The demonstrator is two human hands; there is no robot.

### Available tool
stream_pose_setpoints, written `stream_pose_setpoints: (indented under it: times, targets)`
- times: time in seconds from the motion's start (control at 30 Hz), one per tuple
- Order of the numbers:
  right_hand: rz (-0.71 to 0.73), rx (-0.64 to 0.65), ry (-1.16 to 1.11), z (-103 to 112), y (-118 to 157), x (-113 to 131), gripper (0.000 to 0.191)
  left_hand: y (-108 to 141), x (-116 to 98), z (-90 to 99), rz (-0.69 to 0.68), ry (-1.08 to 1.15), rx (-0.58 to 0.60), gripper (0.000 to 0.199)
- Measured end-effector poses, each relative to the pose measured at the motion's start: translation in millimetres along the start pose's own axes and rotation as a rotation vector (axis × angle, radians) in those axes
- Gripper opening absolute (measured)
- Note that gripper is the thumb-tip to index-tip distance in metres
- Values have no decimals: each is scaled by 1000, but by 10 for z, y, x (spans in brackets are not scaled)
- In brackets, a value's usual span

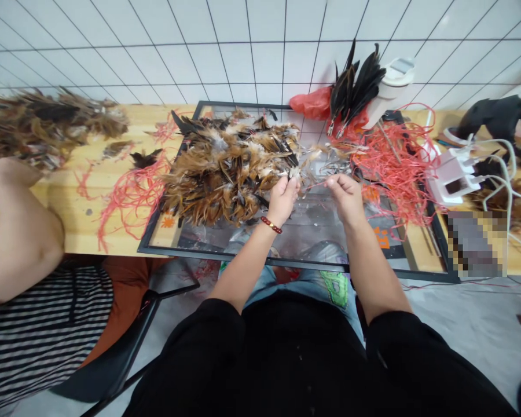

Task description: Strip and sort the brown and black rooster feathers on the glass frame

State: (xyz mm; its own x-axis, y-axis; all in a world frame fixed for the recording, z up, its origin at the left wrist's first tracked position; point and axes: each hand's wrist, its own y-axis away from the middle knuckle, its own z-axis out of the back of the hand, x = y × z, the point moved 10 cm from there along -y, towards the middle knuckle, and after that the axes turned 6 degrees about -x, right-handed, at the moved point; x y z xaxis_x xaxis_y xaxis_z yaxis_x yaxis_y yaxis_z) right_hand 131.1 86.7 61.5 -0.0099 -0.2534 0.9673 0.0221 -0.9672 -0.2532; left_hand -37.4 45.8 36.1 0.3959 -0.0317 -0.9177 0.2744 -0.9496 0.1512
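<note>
My left hand point(283, 200) is closed in a pinch on a small feather bundle point(293, 173) at the right edge of a big pile of brown feathers point(226, 174). A short way to the right, my right hand point(345, 194) pinches the end of a thin red string point(315, 186), which runs toward the feather bundle. Both hands are above a black-framed glass panel point(243, 253). Loose light feathers lie just beyond the fingers. Right of my right hand spreads a tangle of red strings point(399, 168).
Black feathers point(356, 87) stand by a red bag point(310, 103) and a white cup point(397, 81) near the tiled wall. A white power strip point(454, 174) with cables is at the right. A person's arm point(21, 226) and more feathers point(47, 124) are at the left.
</note>
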Motion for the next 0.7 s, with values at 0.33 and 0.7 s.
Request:
stream_pose_setpoints:
  times: [0.33,0.7]
  targets:
    - [37,-225,-26,323,-116,-68,42,32,-6,-74,18,-40,92,36]
    - [-228,316,-197,-452,220,-97,45,317,255,-439,213,-124,621,47]
